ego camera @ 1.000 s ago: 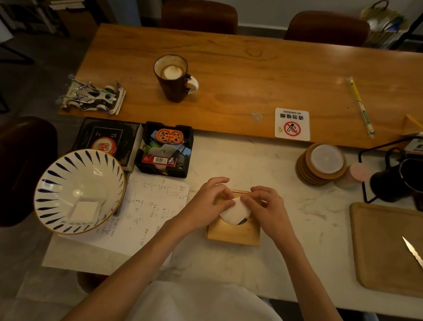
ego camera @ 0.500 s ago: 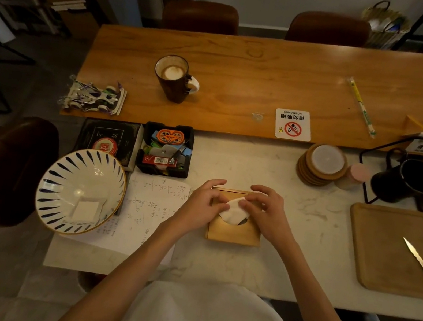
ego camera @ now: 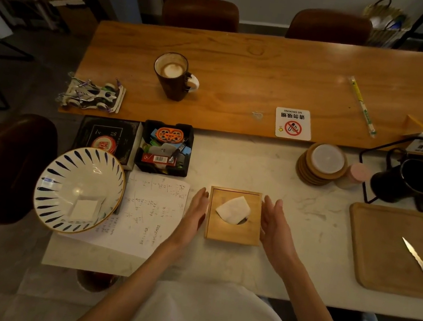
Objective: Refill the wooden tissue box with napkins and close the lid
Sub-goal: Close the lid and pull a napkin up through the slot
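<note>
The square wooden tissue box (ego camera: 231, 232) sits on the white marble counter in front of me, its lid lying flat on top. A white napkin (ego camera: 234, 209) pokes up through the round hole in the lid. My left hand (ego camera: 195, 211) stands flat against the box's left side, fingers straight and together. My right hand (ego camera: 273, 225) is held the same way at the box's right side. Neither hand holds anything.
A striped bowl (ego camera: 67, 171) holding a folded white napkin and a written sheet of paper (ego camera: 150, 214) lie to the left. A wooden tray (ego camera: 377, 240) with a knife (ego camera: 422, 264) lies to the right. Behind are a black box of small items (ego camera: 166, 148), stacked coasters (ego camera: 321, 162), a coffee mug (ego camera: 173, 74).
Both hands have come off the napkin at the lid's hole and moved apart to the box's left and right sides. The napkin now stands free in the hole.
</note>
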Demonstrator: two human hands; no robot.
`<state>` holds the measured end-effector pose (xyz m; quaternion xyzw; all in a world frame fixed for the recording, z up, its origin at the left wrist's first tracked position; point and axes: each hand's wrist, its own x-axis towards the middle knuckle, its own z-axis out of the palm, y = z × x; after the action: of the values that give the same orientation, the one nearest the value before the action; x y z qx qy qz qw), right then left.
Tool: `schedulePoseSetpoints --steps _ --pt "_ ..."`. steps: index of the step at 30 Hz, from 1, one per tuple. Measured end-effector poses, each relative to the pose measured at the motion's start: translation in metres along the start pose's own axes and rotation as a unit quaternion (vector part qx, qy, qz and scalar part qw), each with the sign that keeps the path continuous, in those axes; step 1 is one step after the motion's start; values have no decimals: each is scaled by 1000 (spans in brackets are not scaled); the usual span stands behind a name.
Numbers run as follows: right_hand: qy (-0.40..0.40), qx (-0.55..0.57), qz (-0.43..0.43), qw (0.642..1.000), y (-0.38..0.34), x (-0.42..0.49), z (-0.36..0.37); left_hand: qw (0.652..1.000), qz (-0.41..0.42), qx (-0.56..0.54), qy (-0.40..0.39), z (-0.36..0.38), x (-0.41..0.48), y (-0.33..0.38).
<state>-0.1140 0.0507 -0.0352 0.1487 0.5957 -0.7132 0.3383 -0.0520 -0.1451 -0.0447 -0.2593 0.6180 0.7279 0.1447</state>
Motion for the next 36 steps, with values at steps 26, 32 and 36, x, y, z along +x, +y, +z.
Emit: schedulePoseSetpoints --steps 26,32,36 --pt "19 9 -71 997 -93 112 28 998 42 -53 -16 25 113 86" --pt "22 -5 -60 998 -93 131 22 998 22 -61 -23 25 131 85" --pt "20 -15 -48 999 -88 137 20 998 9 -52 -23 22 135 81"
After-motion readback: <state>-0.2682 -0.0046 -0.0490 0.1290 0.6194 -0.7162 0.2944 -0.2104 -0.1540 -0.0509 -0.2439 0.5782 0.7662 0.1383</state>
